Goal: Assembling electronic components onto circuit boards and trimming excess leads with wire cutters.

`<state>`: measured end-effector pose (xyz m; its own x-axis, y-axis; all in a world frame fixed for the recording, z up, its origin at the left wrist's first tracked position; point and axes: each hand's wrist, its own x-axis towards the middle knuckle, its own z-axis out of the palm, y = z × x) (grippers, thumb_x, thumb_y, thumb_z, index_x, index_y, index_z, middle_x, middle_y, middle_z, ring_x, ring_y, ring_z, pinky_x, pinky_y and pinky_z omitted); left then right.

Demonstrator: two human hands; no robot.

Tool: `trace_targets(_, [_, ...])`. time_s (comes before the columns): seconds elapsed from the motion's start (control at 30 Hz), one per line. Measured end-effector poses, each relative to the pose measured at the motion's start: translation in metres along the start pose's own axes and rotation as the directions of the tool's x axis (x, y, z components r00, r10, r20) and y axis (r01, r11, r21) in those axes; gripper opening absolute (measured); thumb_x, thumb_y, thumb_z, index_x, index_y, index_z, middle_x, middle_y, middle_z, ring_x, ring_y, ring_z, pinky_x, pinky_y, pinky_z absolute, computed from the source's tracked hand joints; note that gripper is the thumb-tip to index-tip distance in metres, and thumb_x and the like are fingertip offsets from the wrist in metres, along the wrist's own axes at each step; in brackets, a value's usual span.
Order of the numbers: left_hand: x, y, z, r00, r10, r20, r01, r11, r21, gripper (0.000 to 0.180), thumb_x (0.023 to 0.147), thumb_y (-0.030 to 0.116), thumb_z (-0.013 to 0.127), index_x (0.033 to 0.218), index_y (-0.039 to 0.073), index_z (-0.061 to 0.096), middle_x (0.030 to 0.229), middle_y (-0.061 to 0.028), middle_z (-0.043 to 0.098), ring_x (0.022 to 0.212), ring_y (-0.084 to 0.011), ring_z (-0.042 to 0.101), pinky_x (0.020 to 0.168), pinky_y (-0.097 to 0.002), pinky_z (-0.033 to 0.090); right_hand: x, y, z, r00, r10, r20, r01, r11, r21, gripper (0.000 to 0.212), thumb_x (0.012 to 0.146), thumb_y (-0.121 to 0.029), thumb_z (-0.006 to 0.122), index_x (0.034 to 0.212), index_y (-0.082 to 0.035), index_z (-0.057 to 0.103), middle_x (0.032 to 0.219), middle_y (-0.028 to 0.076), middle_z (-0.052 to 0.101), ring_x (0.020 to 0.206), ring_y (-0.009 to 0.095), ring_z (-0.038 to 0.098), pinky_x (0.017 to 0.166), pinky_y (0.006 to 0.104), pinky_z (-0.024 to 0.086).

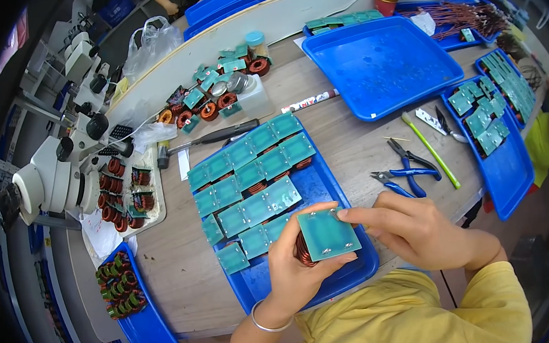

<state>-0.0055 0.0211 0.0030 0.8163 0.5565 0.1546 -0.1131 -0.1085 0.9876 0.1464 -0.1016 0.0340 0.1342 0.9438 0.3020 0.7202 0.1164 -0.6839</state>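
My left hand (pixel 303 251) is closed around a square green circuit board (pixel 329 234) with a copper-wound coil (pixel 302 251) under it. Small solder joints show near the board's top and bottom edges. From the right, my right hand (pixel 419 230) reaches over, its index fingertip touching the board's upper right corner. The other fingers of that hand are loosely bent, and nothing shows in them. Below and behind the held board lies a blue tray (pixel 319 184). Several rows of similar green boards (pixel 258 206) stand in it, coils showing under some.
Right of the tray lie blue-handled pliers (pixel 413 172), a green brush (pixel 433 153) and a blue tray of boards (pixel 509 169). A blue tray (pixel 383 68), a marker (pixel 309 100) and a soldering iron (pixel 218 136) lie behind. Microscopes (pixel 50 170) and a tray of coils (pixel 148 332) stand left.
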Motion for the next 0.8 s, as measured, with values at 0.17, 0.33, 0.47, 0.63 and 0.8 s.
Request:
trace_targets(0.17, [-0.001,-0.002,-0.002,1.0,0.0,0.013,0.001,1.0,-0.019,0.057,0.065,0.004,0.078,0.115,0.0,0.051,0.091,-0.0049,0.062,0.082,-0.0095,0.059,0.072,-0.0226,0.048,0.007,0.0,-0.012,0.993,0.008,0.12,-0.012,0.999,0.033,0.046,0.073,0.007,0.06,0.116,-0.008,0.056,0.072,0.007,0.049,0.058,0.02,0.051,0.051,0.0293,0.042])
trace_targets(0.33, [-0.001,0.002,-0.001,1.0,-0.008,-0.007,0.008,1.0,0.004,0.056,0.066,0.004,0.078,0.115,0.0,0.051,0.09,-0.0046,0.062,0.082,-0.0095,0.059,0.071,-0.0226,0.048,0.001,-0.001,-0.001,0.999,-0.024,0.044,0.025,0.999,-0.021,0.046,0.073,0.008,0.061,0.116,-0.007,0.055,0.073,0.007,0.05,0.059,0.02,0.051,0.052,0.0291,0.043])
trace_targets(0.47, [-0.001,0.002,-0.001,1.0,-0.011,-0.014,0.01,1.0,-0.008,0.056,0.066,0.003,0.078,0.115,0.0,0.051,0.091,-0.0046,0.062,0.082,-0.0095,0.059,0.072,-0.0227,0.048,0.0,0.0,0.003,1.0,-0.03,-0.01,0.029,0.999,-0.031,0.045,0.073,0.008,0.06,0.116,-0.007,0.055,0.073,0.007,0.05,0.059,0.02,0.051,0.052,0.029,0.043])
trace_targets(0.63, [-0.001,0.001,-0.002,0.999,0.046,0.004,-0.046,0.999,0.022,0.056,0.066,0.003,0.077,0.115,0.0,0.051,0.091,-0.0046,0.062,0.082,-0.0094,0.059,0.072,-0.0229,0.048,0.006,0.0,-0.008,0.997,-0.016,0.076,0.011,0.998,0.065,0.046,0.073,0.009,0.06,0.116,-0.007,0.055,0.072,0.007,0.05,0.059,0.019,0.051,0.052,0.0288,0.043])
trace_targets(0.8, [-0.002,0.002,-0.002,1.0,0.006,-0.018,-0.006,1.0,0.015,0.056,0.067,0.003,0.077,0.115,-0.001,0.05,0.094,-0.0068,0.062,0.084,-0.0107,0.059,0.074,-0.0236,0.048,0.001,-0.002,0.001,0.999,-0.052,0.001,0.052,0.998,-0.045,0.042,0.076,0.005,0.059,0.116,-0.006,0.055,0.071,0.007,0.05,0.058,0.019,0.05,0.052,0.0292,0.042])
